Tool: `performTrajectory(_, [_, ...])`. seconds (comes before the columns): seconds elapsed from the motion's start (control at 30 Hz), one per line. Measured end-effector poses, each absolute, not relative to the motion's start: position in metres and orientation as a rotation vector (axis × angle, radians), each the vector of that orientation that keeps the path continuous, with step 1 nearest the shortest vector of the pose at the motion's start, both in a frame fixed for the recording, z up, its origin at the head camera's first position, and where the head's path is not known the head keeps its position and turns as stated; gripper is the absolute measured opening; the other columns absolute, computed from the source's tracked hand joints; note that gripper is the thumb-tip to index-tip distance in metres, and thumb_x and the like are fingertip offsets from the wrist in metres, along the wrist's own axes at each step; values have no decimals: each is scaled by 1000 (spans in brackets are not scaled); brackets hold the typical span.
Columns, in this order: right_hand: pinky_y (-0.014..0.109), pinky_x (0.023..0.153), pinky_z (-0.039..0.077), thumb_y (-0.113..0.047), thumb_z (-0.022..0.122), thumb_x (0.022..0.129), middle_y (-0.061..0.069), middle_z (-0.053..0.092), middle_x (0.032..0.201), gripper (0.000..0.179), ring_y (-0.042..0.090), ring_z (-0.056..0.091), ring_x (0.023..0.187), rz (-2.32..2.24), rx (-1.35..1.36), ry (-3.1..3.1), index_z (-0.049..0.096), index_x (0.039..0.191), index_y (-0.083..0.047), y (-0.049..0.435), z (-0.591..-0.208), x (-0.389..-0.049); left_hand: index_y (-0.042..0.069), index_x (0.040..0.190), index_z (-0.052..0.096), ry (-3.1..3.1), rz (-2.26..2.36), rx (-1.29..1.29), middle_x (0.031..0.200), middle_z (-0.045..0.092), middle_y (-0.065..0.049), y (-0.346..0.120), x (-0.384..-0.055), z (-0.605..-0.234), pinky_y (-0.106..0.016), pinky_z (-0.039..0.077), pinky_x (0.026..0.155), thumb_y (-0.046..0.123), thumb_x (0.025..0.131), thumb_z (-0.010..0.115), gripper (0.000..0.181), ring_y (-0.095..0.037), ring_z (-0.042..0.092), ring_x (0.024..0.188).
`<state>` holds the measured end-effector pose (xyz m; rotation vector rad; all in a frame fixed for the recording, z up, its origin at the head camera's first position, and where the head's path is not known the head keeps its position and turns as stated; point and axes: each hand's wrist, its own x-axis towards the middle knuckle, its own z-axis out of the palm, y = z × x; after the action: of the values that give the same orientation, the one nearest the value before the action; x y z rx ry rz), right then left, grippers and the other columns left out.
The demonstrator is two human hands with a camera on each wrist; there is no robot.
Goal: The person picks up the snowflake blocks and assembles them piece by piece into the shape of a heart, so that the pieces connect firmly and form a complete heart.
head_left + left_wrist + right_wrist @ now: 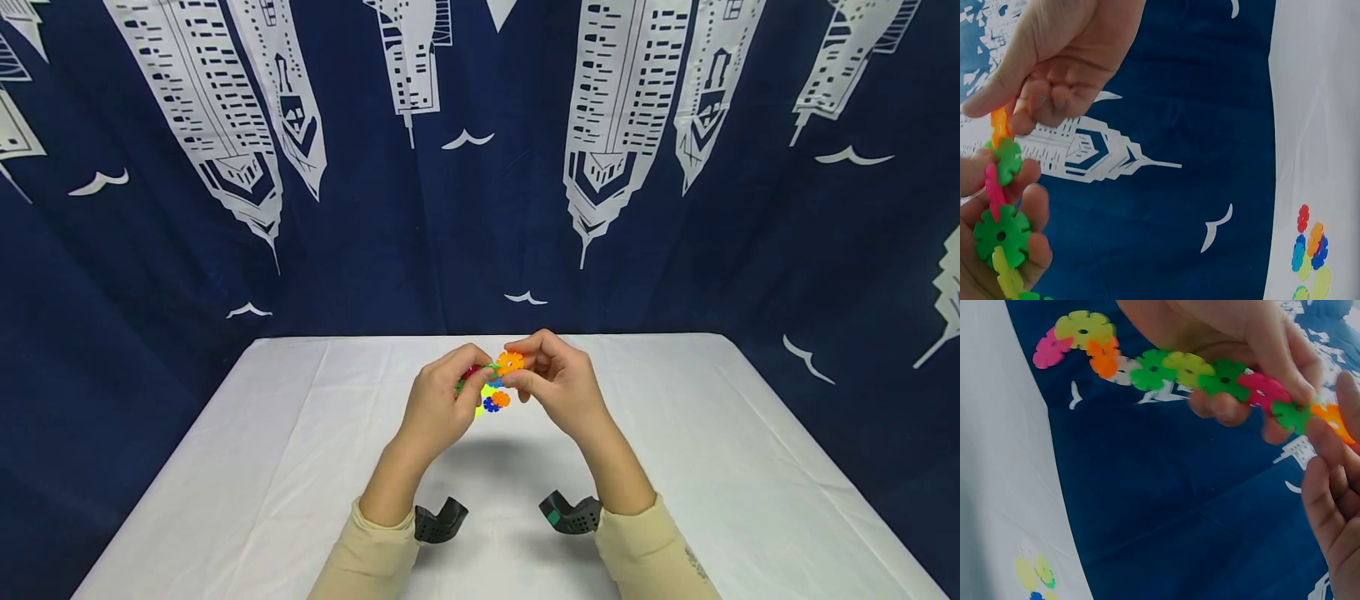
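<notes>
Both hands are raised over the far middle of the table, close together. Between them runs a chain of flower-shaped interlocking discs (1155, 370) in green, yellow, pink and orange, with one pale disc. My left hand (441, 404) pinches a green disc (1009, 161) near one end, and its other fingers lie behind the chain. The end piece, an orange disc (511, 362), is pinched between thumb and finger of my right hand (561, 379). Orange and green overlap at their edges. In the right wrist view the chain's far end hangs past the left hand and curves round to a pink disc (1052, 349).
Loose discs (501, 399) in orange, blue, yellow and other colours lie on the white-covered table (300, 467) beneath the hands. Behind the table hangs a navy curtain (480, 217) printed with white buildings and birds. Each wrist wears a black camera mount (441, 522).
</notes>
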<state>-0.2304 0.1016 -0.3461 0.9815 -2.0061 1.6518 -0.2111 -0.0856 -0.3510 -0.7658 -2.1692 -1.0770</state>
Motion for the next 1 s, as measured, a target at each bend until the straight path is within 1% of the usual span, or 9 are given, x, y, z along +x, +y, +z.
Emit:
performTrajectory(0.13, [25,50,52,5,76,81,21,69,78,26,15,57,53,1677,973,-1974,63,104,8,100,-347,-231,9,90,62,-2141,-1125,-768,71,60,-1,-83,-210,-349,-20,45,53,7,95,64,6,-6,51,57])
performTrajectory(0.23, [24,50,50,3,75,83,18,68,75,24,18,55,53,1652,941,-1979,64,105,6,98,-348,-231,8,92,61,-2166,-1284,-773,72,61,-3,-81,-209,-348,-21,46,51,7,97,62,6,-11,56,55])
performTrajectory(0.4, [21,50,45,-4,73,87,11,65,72,19,12,50,54,1567,863,-2024,67,104,2,96,-349,-233,6,99,57,-2241,-1757,-719,88,67,-15,-81,-208,-347,-24,51,54,12,101,58,6,-19,64,55])
performTrajectory(0.5, [20,52,46,-7,73,87,9,65,72,18,11,54,56,1539,853,-2033,68,103,0,96,-350,-234,4,103,55,-2243,-1997,-666,95,68,-21,-83,-210,-348,-24,55,60,13,102,57,9,-19,67,59])
performTrajectory(0.57, [20,53,47,-11,73,88,9,66,73,18,14,58,58,1527,861,-2034,69,103,-2,97,-351,-235,3,105,53,-2223,-2122,-649,96,69,-20,-85,-211,-348,-25,57,63,11,102,56,10,-18,68,62])
performTrajectory(0.63, [21,55,48,-16,72,89,9,66,74,20,14,61,60,1518,875,-2033,70,105,-5,97,-352,-236,2,106,51,-2206,-2211,-640,95,70,-14,-87,-213,-349,-26,58,66,10,102,55,10,-17,69,66])
performTrajectory(0.77, [22,55,49,-15,66,94,11,66,77,19,12,56,58,1535,863,-2023,69,111,-6,97,-357,-241,4,105,48,-2153,-2334,-636,92,72,-3,-90,-215,-351,-29,60,71,12,102,54,10,-17,71,71])
performTrajectory(0.9, [23,53,49,-10,60,99,14,65,80,15,22,52,57,1636,762,-2047,68,110,-3,97,-372,-255,9,105,43,-2054,-2442,-639,95,74,-6,-91,-216,-350,-30,60,71,10,101,51,9,-17,70,71])
performTrajectory(1.0, [22,56,49,-16,60,100,12,69,87,15,28,57,63,1613,629,-2191,69,109,-6,97,-393,-268,12,112,41,-2011,-2480,-620,98,74,-7,-91,-215,-349,-27,59,69,7,101,49,14,-16,68,70])
